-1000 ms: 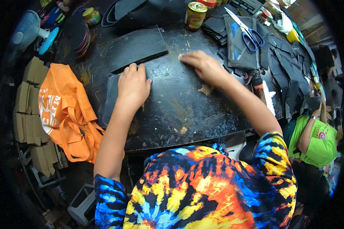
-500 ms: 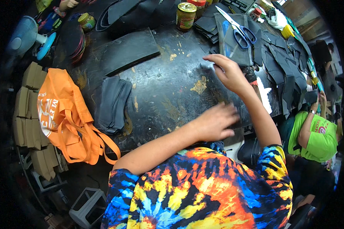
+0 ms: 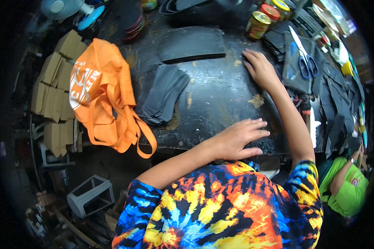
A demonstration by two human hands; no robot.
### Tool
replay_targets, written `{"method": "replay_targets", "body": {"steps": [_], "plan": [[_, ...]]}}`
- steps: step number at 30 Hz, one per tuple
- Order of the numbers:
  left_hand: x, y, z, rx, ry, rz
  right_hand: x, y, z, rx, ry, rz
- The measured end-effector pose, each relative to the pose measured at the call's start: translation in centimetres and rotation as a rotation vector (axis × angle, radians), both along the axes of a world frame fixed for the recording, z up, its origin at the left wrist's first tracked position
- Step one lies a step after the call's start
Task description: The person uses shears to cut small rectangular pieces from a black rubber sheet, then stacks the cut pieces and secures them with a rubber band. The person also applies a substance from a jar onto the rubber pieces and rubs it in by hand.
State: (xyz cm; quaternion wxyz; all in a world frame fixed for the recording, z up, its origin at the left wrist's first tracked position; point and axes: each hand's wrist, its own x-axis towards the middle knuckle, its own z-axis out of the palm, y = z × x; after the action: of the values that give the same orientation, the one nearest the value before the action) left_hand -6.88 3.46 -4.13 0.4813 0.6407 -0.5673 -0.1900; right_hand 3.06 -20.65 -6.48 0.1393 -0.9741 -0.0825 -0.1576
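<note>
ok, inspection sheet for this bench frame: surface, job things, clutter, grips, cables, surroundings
Surface: dark worktable, stained, with tan patches.
Job's things: stack of black cut pieces lies apart from both hands; black flat panel at the far edge.
Clutter: orange bag hanging over the table's left edge, scissors, tins, black strips on the right.
Grips: left hand flat on the near edge, open; right hand flat on the table, open; neither holds anything.
Cables: nothing seen.
Surroundings: tan blocks on the left, grey stool below, another person in green at the right.
</note>
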Motion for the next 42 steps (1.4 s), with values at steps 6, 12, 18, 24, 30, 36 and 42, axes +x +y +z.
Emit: {"method": "replay_targets", "body": {"steps": [6,12,18,24,30,36,42], "plan": [[10.5,12.5,3.3,-0.028,-0.024,0.924,-14.8,3.7,5.4,0.114,0.249,0.106],[15.8,19.8,1.6,0.696,-0.163,1.107,-13.2,7.4,6.3,0.852,0.741,0.068],[17.0,20.2,0.5,0.751,0.034,1.014,-4.7,15.9,2.6,1.568,1.075,0.111],[17.0,20.0,-0.6,0.614,0.144,1.053,-3.2,18.6,2.2,1.493,0.979,0.018],[15.5,19.7,0.4,0.476,-0.005,1.128,-3.2,18.1,1.9,1.321,0.814,0.209],[15.4,19.8,0.8,0.426,-0.305,1.267,-2.8,18.4,1.6,1.218,0.861,0.294],[15.7,18.3,0.6,0.409,-0.391,1.181,-3.0,17.9,1.3,1.2,0.869,0.296]]}}
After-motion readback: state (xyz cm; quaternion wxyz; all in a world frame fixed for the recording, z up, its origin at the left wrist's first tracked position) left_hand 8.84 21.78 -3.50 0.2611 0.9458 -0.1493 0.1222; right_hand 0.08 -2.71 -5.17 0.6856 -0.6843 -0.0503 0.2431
